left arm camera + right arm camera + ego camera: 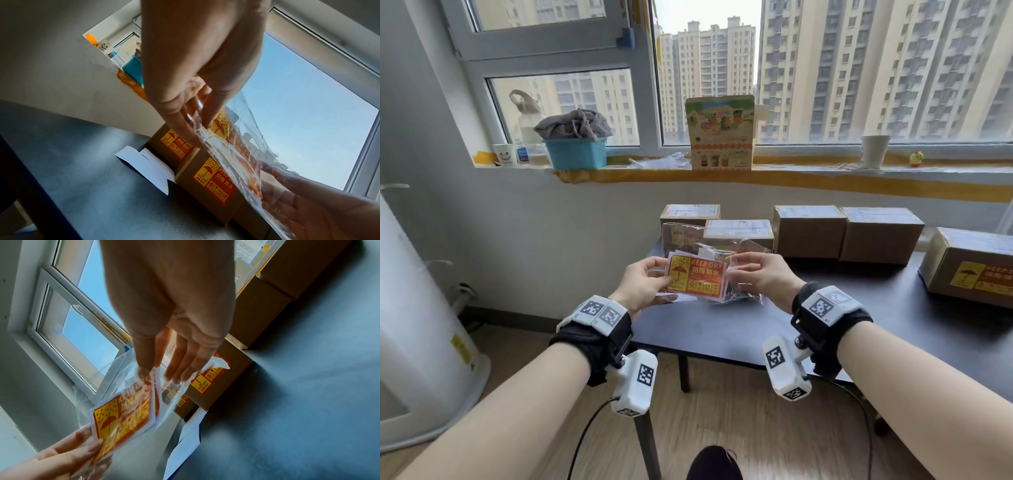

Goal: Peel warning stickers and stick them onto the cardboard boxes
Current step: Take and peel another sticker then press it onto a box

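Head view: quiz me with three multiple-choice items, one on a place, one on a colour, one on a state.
1. Where is the blue basket?
A. windowsill
B. table
C. floor

2. What colours is the KEEP DRY sticker stack?
A. green and white
B. red and yellow
C. blue and black

3. The left hand is:
A. resting flat on the table
B. hanging idle
C. pinching the stickers

Answers: 1 A, it sits on the sill beside a smiley cup; 2 B, yellow umbrella panel on red; 3 C, thumb and fingers clamp the stack's left edge.

Your dark grey-blue tabletop (859, 308) carries brown cardboard boxes (808, 231) in row along window wall, some stickered; white paper backing strips (144, 165) lie beside left boxes.
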Demonstrator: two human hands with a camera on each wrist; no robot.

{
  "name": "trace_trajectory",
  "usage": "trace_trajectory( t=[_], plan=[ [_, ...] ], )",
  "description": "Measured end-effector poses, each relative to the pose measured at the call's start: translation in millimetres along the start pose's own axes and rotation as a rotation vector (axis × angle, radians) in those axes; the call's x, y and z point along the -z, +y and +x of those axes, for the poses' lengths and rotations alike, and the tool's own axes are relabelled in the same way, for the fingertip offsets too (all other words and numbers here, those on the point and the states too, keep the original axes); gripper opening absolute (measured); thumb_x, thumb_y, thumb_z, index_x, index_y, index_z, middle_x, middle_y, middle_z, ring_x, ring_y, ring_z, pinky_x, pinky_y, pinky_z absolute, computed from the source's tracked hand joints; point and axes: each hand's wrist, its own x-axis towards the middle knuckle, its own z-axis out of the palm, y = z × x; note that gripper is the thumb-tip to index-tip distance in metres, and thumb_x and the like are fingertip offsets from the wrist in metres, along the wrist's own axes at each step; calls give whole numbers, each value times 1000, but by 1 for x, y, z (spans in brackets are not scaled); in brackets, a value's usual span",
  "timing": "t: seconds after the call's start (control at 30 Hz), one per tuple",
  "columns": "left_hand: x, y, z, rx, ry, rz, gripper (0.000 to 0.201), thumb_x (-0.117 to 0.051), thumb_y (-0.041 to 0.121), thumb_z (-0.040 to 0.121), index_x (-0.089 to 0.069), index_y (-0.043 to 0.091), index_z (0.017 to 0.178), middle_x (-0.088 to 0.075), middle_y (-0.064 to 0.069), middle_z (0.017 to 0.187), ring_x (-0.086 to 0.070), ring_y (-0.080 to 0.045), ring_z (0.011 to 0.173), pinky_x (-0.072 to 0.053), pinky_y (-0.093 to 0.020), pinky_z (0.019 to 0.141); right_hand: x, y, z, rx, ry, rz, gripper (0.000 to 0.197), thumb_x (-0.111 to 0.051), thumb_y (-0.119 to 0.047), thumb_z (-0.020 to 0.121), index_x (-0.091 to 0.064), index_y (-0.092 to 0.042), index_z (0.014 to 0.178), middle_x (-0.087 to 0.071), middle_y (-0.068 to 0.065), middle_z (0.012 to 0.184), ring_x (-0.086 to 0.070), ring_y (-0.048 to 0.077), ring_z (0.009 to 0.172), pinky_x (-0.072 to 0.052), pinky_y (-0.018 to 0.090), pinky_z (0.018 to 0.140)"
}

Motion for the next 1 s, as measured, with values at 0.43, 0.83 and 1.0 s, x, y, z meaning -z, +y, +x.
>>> trace_trajectory(
  t=[0.43, 0.83, 1.0],
  plan=[
    [4, -3, -1, 56, 12, 19, 18, -54, -4, 91, -60, 12, 95, -64, -19, 105, -66, -24, 81, -61, -30, 63, -6, 4, 5, -39, 13, -40, 5, -71, -1, 79, -68, -4, 81, -68, 9, 73, -65, 9, 51, -56, 19, 52],
    [28, -24, 9, 204, 179, 36, 29, -51, -8, 90, -51, 5, 117, -64, -14, 93, -64, -20, 71, -54, -21, 45, 14, 10, 9, -27, 126, -93, 9, -62, -1, 87, -59, -6, 80, -65, 14, 81, -67, 11, 53, -59, 26, 53],
    [32, -35, 14, 300, 216, 118, 23, -45, -12, 89, -54, 4, 103, -62, -16, 95, -61, -19, 71, -54, -20, 42, 28, 11, 10, -48, 173, -99, 9, -59, 0, 89, -60, 3, 97, -64, 14, 84, -65, 19, 66, -58, 25, 50]
  ],
)
